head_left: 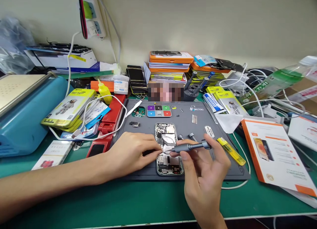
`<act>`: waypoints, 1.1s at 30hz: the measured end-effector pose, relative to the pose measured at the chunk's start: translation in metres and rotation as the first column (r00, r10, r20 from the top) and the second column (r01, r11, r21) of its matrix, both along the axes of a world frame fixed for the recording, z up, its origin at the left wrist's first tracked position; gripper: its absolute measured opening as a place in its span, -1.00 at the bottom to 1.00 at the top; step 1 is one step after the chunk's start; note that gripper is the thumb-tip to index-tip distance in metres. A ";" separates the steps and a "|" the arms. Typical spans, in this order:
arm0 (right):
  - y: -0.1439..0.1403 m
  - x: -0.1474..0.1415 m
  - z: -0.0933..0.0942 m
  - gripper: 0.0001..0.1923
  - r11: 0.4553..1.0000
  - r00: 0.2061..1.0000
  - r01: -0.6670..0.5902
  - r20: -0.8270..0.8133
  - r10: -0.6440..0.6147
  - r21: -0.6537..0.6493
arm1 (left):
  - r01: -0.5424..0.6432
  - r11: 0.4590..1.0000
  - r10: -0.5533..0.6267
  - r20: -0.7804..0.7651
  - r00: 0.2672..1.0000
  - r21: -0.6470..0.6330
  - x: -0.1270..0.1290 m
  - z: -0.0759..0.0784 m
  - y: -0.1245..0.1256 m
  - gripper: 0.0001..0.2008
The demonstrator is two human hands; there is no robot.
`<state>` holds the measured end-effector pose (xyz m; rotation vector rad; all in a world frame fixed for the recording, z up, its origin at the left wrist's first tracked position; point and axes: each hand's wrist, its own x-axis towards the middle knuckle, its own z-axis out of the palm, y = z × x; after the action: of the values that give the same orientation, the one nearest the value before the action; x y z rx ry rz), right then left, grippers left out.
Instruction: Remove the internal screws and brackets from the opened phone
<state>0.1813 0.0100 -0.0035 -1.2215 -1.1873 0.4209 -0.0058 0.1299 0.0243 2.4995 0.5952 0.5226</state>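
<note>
The right hand point(203, 171) has its fingers curled and closed around a grey screwdriver point(190, 146), thumb and forefinger pinching the shaft near the front. The tool lies almost level, its tip pointing left and touching the inside of an opened phone point(169, 149), about halfway down its frame.

The left hand point(131, 153) rests palm down on the grey work mat point(223, 163), just left of the phone. Its fingertips are drawn together against the phone's left edge and seem to pinch something small and dark there; what it is cannot be told.

The phone lies face down, back cover off, in the middle of the mat, with its long side running away from the person. Its boards and a round coil show inside.

On the mat above the phone sits a small tray of coloured squares point(158, 111). To the right, loose bits point(192, 135) lie near the screwdriver's end, and a yellow tool point(231, 151) lies slanted just beyond the right hand. An orange-edged leaflet point(274, 153) rests on the green table point(99, 202) further right. A white cable point(99, 103) loops over yellow battery packs point(70, 110) on the left.
</note>
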 end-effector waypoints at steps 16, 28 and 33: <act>0.001 0.001 -0.004 -0.32 0.990 0.997 -0.018 0.066 0.027 -0.137 | 0.016 0.993 -0.016 0.003 1.000 0.114 -0.004 -0.003 0.005 -0.85; 0.002 0.000 -0.004 -0.33 0.991 0.997 -0.007 0.081 0.018 -0.133 | 0.031 0.989 -0.031 0.000 1.000 0.146 -0.007 -0.005 0.004 -0.83; 0.001 0.000 -0.004 -0.33 0.990 0.995 -0.023 0.092 0.035 -0.136 | 0.028 0.989 -0.025 -0.025 0.999 0.145 -0.007 -0.005 0.003 -0.82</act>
<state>0.1815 0.0114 -0.0072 -1.3544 -1.2749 0.4761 -0.0123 0.1330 0.0198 2.6507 0.5494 0.5456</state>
